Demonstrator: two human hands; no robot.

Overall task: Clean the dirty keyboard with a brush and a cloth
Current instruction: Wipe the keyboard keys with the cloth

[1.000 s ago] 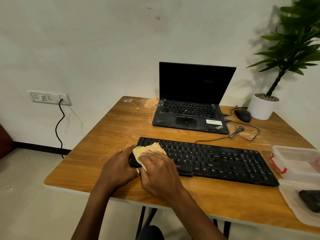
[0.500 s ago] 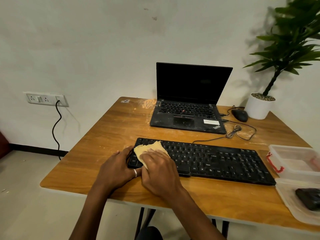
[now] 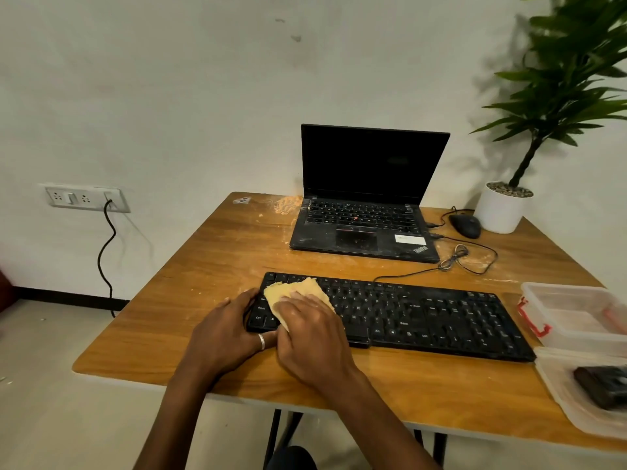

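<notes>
Keyboard [image 3: 407,313]: black, full-size, dust-flecked, lying across the worktop [image 3: 210,266] near its front edge. Yellow cloth [image 3: 298,291]: on the left-end keys, pressed flat under the right hand [image 3: 312,337]. Left hand [image 3: 227,334]: gripping the keyboard's left edge. Clear plastic boxes [image 3: 573,313]: crowding its right end. Bare wood: left side.

One head-worn wide-angle view looks forward and down, close over the tabletop [image 3: 217,266], toward the wall [image 3: 169,96] behind.
</notes>
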